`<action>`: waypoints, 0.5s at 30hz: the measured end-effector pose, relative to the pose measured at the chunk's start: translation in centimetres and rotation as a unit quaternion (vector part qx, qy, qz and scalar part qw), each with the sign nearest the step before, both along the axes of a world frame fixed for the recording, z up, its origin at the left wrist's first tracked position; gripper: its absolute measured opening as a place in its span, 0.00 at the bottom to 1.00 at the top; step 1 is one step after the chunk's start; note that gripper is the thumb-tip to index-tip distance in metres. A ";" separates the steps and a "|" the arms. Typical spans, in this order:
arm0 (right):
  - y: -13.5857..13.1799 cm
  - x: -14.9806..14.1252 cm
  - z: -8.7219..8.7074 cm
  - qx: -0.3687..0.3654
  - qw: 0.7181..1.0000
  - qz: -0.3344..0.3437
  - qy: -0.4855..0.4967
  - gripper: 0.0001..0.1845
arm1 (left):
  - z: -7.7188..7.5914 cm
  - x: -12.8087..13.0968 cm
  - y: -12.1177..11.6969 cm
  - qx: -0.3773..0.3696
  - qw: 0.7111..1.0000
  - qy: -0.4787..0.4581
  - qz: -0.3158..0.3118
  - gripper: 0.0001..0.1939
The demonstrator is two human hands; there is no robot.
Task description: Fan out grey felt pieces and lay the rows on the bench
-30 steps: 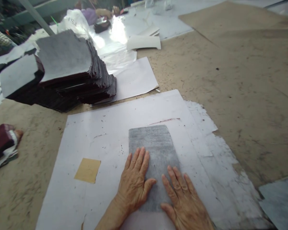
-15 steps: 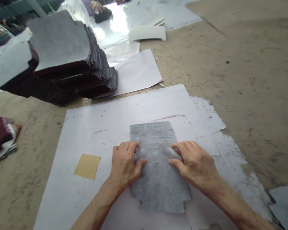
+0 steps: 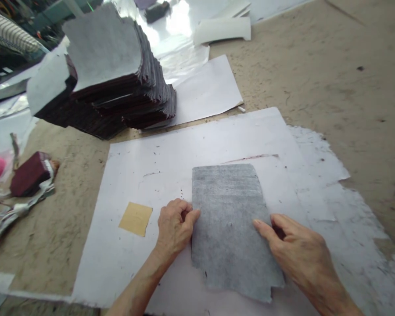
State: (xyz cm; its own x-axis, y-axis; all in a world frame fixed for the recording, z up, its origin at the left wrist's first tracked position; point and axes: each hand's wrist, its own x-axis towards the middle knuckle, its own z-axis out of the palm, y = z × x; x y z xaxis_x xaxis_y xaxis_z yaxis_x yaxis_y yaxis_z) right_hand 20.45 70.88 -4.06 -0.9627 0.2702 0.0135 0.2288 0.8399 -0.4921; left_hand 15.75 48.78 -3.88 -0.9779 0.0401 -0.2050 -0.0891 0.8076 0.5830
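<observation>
A grey, felt-like sheet [image 3: 228,237] with notched lower corners lies on white paper [image 3: 171,153], its near end slightly raised. My left hand [image 3: 176,221] pinches its left edge, thumb on top and fingers curled at the side. On the right edge, my right hand [image 3: 299,245] holds it the same way, thumb over the surface and fingers partly hidden beneath or beside it. Left of my left hand is a small tan square [image 3: 136,218] lying flat on the paper.
A tall stack of grey-topped, dark red-edged pieces [image 3: 105,52] stands at the back left. A maroon block [image 3: 31,173] sits at the far left beside torn strips. White curved pieces [image 3: 224,30] lie at the back. A striped sleeve [image 3: 11,30] shows at the upper left.
My hands have slid from over the sheet out to its side edges, farther apart. The sheet's near end looks lifted slightly. The whole view has shifted, so things appear farther right.
</observation>
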 end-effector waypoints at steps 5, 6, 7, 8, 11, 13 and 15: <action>-0.3 -0.1 0.5 -0.017 0.999 -0.032 -0.037 0.24 | 0.0 -0.1 0.1 0.009 1.000 0.001 0.000 0.12; -0.4 -0.1 0.6 -0.021 0.998 -0.037 -0.044 0.23 | 0.0 -0.1 0.1 0.009 1.000 0.005 -0.002 0.12; -0.4 -0.2 0.7 -0.024 0.998 -0.042 -0.049 0.23 | 0.0 -0.1 0.1 0.007 1.000 0.010 -0.005 0.12; -0.4 -0.3 0.8 -0.027 0.997 -0.046 -0.055 0.23 | 0.0 0.0 0.1 0.004 1.000 0.015 -0.009 0.12; -0.4 -0.5 0.9 -0.035 0.995 -0.055 -0.072 0.23 | 0.0 -0.1 0.1 -0.011 0.999 0.024 -0.025 0.13; -0.3 -0.5 0.9 -0.032 0.995 -0.052 -0.080 0.23 | -0.1 -0.1 0.0 -0.021 0.999 0.026 -0.035 0.12; -0.3 -0.2 0.6 -0.013 0.996 -0.041 -0.079 0.23 | -0.2 -0.1 0.0 -0.031 0.998 0.031 -0.046 0.12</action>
